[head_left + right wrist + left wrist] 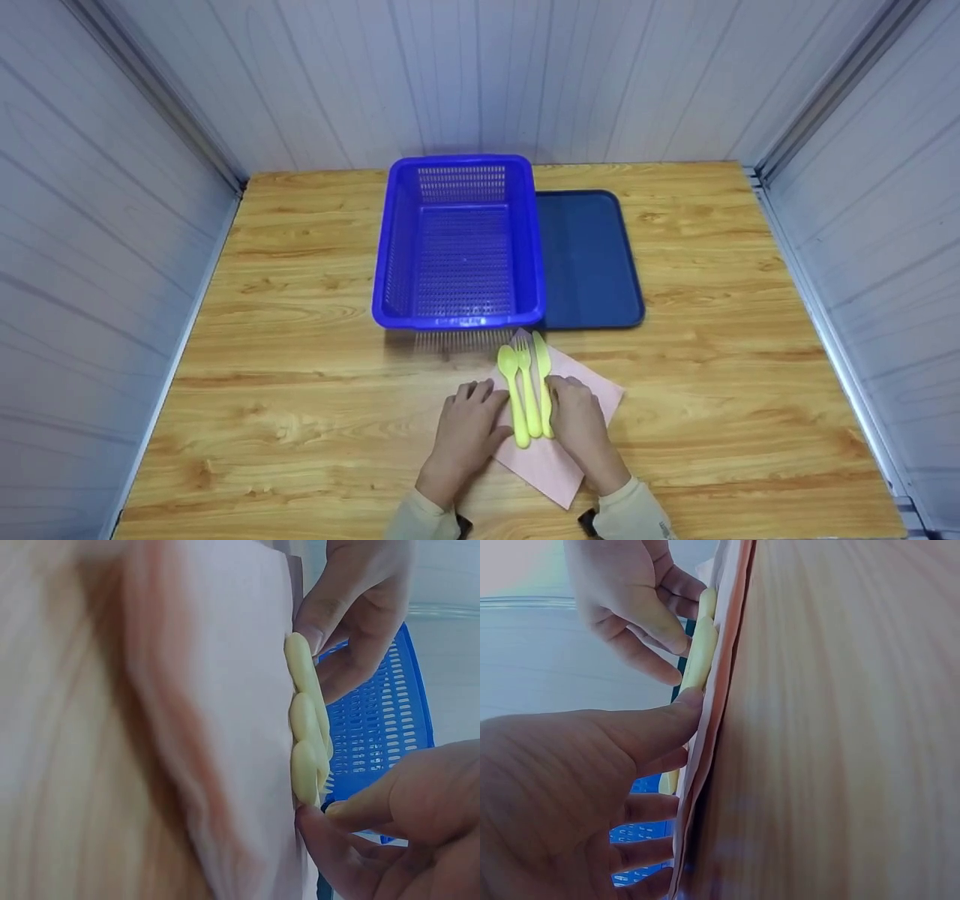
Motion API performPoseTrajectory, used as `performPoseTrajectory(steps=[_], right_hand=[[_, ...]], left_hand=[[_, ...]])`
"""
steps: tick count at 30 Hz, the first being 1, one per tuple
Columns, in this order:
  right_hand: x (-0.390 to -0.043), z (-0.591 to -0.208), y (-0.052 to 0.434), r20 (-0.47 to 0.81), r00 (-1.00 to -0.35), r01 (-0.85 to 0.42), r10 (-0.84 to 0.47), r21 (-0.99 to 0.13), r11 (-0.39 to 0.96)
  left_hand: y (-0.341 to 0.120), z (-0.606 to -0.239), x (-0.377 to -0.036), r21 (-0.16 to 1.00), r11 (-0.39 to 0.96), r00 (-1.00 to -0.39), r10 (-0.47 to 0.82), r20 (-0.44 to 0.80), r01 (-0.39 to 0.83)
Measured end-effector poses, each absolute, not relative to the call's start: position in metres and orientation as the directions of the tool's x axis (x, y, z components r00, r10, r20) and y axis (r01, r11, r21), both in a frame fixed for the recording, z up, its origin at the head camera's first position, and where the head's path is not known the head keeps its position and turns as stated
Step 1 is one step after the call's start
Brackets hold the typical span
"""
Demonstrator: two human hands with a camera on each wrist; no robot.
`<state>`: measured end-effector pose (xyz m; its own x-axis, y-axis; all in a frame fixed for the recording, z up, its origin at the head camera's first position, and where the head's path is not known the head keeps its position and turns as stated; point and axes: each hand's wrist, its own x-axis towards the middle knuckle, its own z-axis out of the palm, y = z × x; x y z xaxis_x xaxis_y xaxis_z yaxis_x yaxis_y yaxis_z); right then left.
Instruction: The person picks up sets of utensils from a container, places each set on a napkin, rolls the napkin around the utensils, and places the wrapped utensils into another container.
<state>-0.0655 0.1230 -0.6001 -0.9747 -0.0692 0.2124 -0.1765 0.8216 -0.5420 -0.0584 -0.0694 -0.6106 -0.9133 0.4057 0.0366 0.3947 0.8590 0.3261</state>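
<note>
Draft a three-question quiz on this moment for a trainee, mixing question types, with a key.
1. Which hand is beside the yellow knife?
2. True or false: in the head view, the blue basket hides part of the dark blue tray.
3. Fill in: on the pink napkin, the ____ lies between the yellow spoon and the knife.

Key:
1. The right hand.
2. True.
3. Fork.
</note>
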Motion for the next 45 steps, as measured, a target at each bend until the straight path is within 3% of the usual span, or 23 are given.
performPoseTrajectory(steps=[6, 13, 22, 40, 45], right_hand=[[-0.061, -0.599, 0.123, 0.174, -0.981, -0.163, -0.083, -0.518, 0.840], [-0.060, -0.596, 0.115, 0.103, -0.993, -0.094, -0.059, -0.384, 0.919], [-0.062, -0.597, 0.104, 0.122, -0.992, -0.068, -0.031, -0.314, 0.947], [-0.063, -0.592, 0.107, 0.074, -0.997, -0.049, -0.024, -0.360, 0.932], [-0.057, -0.579, 0.125, 0.006, -0.991, -0.129, -0.137, -0.376, 0.917]], left_hand=[[-0.069, -0.612, -0.057, 0.324, 0.862, -0.915, 0.403, 0.027, 0.390], [-0.069, -0.612, -0.059, 0.322, 0.864, -0.918, 0.394, 0.046, 0.387], [-0.066, -0.612, -0.059, 0.327, 0.864, -0.919, 0.392, 0.038, 0.382], [-0.066, -0.610, -0.060, 0.328, 0.865, -0.920, 0.392, 0.031, 0.379], [-0.066, -0.610, -0.059, 0.335, 0.862, -0.920, 0.390, 0.043, 0.381]])
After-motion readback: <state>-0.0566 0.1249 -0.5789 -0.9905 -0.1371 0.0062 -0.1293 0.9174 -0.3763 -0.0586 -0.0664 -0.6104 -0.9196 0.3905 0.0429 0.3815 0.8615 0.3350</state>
